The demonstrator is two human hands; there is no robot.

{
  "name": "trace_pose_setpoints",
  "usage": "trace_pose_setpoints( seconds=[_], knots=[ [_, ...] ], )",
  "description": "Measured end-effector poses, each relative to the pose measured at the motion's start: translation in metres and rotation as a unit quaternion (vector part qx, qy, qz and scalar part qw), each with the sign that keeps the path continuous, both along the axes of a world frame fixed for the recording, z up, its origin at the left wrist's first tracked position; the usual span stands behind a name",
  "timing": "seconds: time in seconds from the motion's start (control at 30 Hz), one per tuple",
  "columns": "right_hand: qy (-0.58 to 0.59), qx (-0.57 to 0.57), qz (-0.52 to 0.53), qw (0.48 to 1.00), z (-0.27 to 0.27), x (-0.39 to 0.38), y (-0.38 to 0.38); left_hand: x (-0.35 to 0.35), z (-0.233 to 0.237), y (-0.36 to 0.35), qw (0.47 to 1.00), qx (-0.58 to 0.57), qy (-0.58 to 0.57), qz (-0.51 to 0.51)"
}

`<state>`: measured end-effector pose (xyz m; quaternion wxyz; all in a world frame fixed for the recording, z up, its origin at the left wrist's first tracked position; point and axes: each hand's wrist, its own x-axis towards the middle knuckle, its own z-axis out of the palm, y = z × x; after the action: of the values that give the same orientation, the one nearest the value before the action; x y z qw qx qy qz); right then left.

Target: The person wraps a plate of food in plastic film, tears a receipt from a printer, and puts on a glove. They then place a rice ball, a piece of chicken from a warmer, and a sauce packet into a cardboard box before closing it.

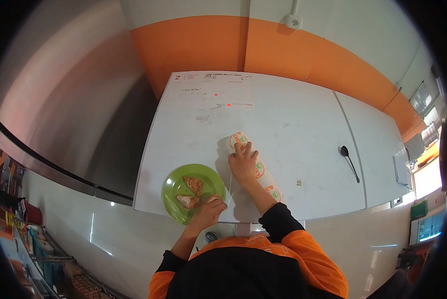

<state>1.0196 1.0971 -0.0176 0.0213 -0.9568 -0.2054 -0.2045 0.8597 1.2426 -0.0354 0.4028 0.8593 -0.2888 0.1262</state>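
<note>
A green plate [171,185] sits at the table's near left with pieces of browned food [192,185] on it. Over the plate's right edge is my left hand [208,213], its fingers pinched together; what they hold is too small to make out. My right hand [243,162] rests with fingers spread on a long wrapped roll [260,169], which has a white wrapper with orange and green print. The roll lies slantwise on the white table [303,149], and my right forearm passes over part of it.
A black spoon [350,163] lies on the right part of the table. Printed and handwritten marks [213,75] show near the far edge. An orange and white wall [293,47] stands behind, with a socket [294,21]. A large metal surface rises at the left.
</note>
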Motion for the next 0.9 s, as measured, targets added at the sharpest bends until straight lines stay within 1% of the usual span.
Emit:
trace_pose_setpoints(
  seconds=[0.07, 0.23, 0.4, 0.47, 0.53, 0.7, 0.77, 0.87, 0.9],
  knots=[
    [-0.006, 0.017, 0.001, 1.0, -0.002, 0.0, 0.002, -0.003, 0.002, 0.0, 1.0, 0.005, -0.011, -0.003],
    [-0.014, 0.011, -0.001, 1.0, -0.004, 0.012, 0.0, -0.016, 0.002, 0.008, 0.999, 0.031, -0.014, -0.011],
    [-0.027, 0.016, 0.009, 0.999, -0.002, 0.028, -0.002, -0.023, -0.002, 0.013, 1.0, 0.016, -0.007, -0.022],
    [-0.034, -0.003, 0.017, 0.999, -0.003, 0.036, -0.004, -0.024, -0.002, 0.014, 1.0, 0.017, -0.014, -0.022],
    [-0.046, 0.002, 0.019, 0.999, -0.005, 0.049, -0.005, -0.024, -0.002, 0.015, 0.999, 0.039, 0.004, -0.02],
    [-0.071, -0.002, 0.027, 0.997, -0.007, 0.087, -0.008, -0.022, 0.001, 0.014, 0.999, 0.04, 0.002, -0.009],
    [-0.045, -0.01, 0.026, 0.999, -0.005, 0.103, -0.01, -0.021, -0.002, 0.014, 0.999, 0.048, 0.008, -0.003],
    [-0.044, -0.001, 0.014, 0.999, -0.003, 0.133, -0.017, -0.022, -0.008, 0.016, 0.999, 0.033, 0.007, -0.016],
    [-0.047, 0.0, 0.019, 0.999, -0.007, 0.148, -0.02, -0.024, -0.011, 0.014, 0.998, 0.036, 0.021, -0.037]
  ],
)
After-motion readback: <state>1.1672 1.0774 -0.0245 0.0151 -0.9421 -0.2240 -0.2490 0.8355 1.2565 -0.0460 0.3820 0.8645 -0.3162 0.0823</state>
